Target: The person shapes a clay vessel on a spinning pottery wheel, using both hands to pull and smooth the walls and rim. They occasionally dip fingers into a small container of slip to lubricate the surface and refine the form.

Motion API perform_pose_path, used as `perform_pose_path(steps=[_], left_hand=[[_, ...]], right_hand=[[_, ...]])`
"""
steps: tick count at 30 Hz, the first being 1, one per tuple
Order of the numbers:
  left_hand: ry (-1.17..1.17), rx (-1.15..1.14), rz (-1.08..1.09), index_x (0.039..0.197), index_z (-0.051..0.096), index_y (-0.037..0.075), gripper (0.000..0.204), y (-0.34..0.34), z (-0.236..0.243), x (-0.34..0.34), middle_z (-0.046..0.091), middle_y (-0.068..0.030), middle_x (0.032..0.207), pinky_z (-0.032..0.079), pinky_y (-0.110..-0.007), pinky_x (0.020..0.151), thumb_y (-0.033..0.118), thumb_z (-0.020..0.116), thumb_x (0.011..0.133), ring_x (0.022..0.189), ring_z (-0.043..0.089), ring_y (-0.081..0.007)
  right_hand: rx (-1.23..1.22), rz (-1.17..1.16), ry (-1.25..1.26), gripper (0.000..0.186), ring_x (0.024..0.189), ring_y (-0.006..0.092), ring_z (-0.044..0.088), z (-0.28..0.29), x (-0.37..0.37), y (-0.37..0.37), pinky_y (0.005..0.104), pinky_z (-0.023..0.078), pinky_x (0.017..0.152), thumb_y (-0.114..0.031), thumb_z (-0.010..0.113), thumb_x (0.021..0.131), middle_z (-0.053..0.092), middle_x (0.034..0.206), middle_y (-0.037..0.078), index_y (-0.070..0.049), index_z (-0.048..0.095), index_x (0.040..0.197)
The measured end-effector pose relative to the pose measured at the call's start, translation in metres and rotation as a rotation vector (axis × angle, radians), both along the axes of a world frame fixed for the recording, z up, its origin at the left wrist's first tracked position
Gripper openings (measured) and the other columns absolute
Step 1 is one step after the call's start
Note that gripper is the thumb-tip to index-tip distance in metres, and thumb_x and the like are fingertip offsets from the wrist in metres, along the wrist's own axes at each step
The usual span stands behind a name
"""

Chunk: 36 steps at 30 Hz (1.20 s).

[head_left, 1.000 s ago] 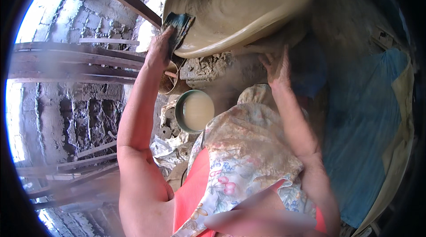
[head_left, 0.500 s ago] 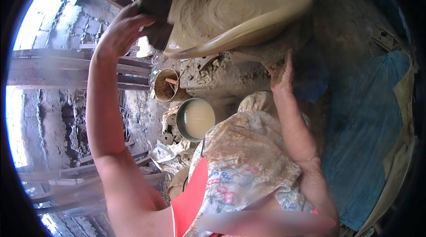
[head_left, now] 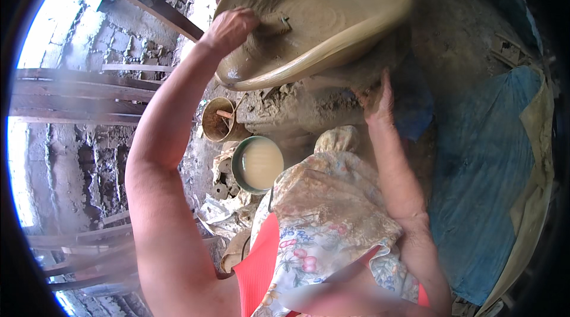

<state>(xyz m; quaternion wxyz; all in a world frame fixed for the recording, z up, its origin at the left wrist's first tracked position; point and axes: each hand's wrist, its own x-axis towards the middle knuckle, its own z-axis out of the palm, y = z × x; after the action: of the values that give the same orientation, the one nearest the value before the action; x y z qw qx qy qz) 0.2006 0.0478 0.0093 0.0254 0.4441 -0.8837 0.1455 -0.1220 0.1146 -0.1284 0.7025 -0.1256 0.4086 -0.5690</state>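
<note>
A large, wet clay basin (head_left: 332, 61) with a wavy rim fills the top of the view. Over its left wall reaches my left hand (head_left: 234, 27), fingers curled round a clay-smeared brown piece (head_left: 273, 24) with a small greenish end. That piece rests against the basin's inner surface; its exact kind is unclear. Below the rim at the near right, my right hand (head_left: 378, 102) is against the shaded underside, its visible fingers apart. What its fingertips touch is partly hidden in shadow.
A green-rimmed bucket of cloudy water (head_left: 261, 163) stands below the basin. Beside it is a smaller pot (head_left: 219, 119) with a stick-like piece inside. Blue sheeting (head_left: 481, 186) lies at the right, wooden slats (head_left: 77, 97) at the left. A clay-stained floral cloth (head_left: 332, 210) covers my lap.
My left hand has swung right and inward, from beside the basin's left rim into the bowl, carrying the piece with it. My right hand stays at the underside. The basin's rim has shifted slightly.
</note>
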Motion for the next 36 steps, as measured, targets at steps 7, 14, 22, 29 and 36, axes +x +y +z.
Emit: perform_pose_path(steps=[7,14,22,29,36], left_hand=[[0.156,0.428,0.038,0.086,0.061,0.004,0.013,0.064,0.028,-0.051,0.062,-0.0119,0.074,0.049,-0.035,0.067,0.005,0.058,0.073,0.069,0.061,-0.0285],[0.563,0.227,0.171,0.097,0.062,0.006,0.023,0.001,0.056,-0.05,0.063,-0.0149,0.082,0.051,-0.036,0.07,0.012,0.058,0.075,0.079,0.062,-0.03],[-0.088,0.06,0.219,0.078,0.061,0.005,0.014,0.013,-0.01,-0.024,0.058,-0.0115,0.088,0.05,-0.038,0.072,0.002,0.048,0.076,0.085,0.059,-0.0308],[0.22,0.335,0.222,0.076,0.062,0.002,0.016,0.079,-0.004,-0.107,0.06,-0.0168,0.08,0.046,-0.04,0.075,0.009,0.054,0.063,0.083,0.059,-0.0314],[1.516,1.067,0.223,0.089,0.063,0.004,0.016,0.071,0.048,-0.139,0.064,-0.0054,0.084,0.048,-0.026,0.072,-0.003,0.061,0.076,0.076,0.06,-0.0119]], right_hand=[[-0.023,0.013,0.05,0.075,0.123,0.027,0.033,0.006,-0.004,-0.005,0.0493,0.03,0.096,-0.055,0.052,0.079,0.031,0.137,0.01,-0.012,0.027,0.135],[0.007,0.192,0.044,0.073,0.12,0.0292,0.037,0.012,-0.02,-0.001,0.0468,0.037,0.09,-0.059,0.043,0.082,0.035,0.134,0.012,-0.01,0.028,0.135],[-0.199,0.828,-0.619,0.075,0.113,0.0261,0.045,0.027,0.062,0.06,0.0473,0.037,0.094,-0.064,0.037,0.081,0.047,0.121,0.016,-0.002,0.04,0.124],[-0.275,0.598,-0.809,0.075,0.126,0.0262,0.03,0.061,0.085,0.055,0.0494,0.024,0.104,-0.061,0.032,0.084,0.029,0.137,0.013,-0.007,0.025,0.135],[-0.179,0.553,-0.871,0.068,0.128,0.0285,0.027,0.065,0.052,0.065,0.0514,0.026,0.102,-0.057,0.029,0.088,0.026,0.139,0.014,-0.008,0.025,0.135]])
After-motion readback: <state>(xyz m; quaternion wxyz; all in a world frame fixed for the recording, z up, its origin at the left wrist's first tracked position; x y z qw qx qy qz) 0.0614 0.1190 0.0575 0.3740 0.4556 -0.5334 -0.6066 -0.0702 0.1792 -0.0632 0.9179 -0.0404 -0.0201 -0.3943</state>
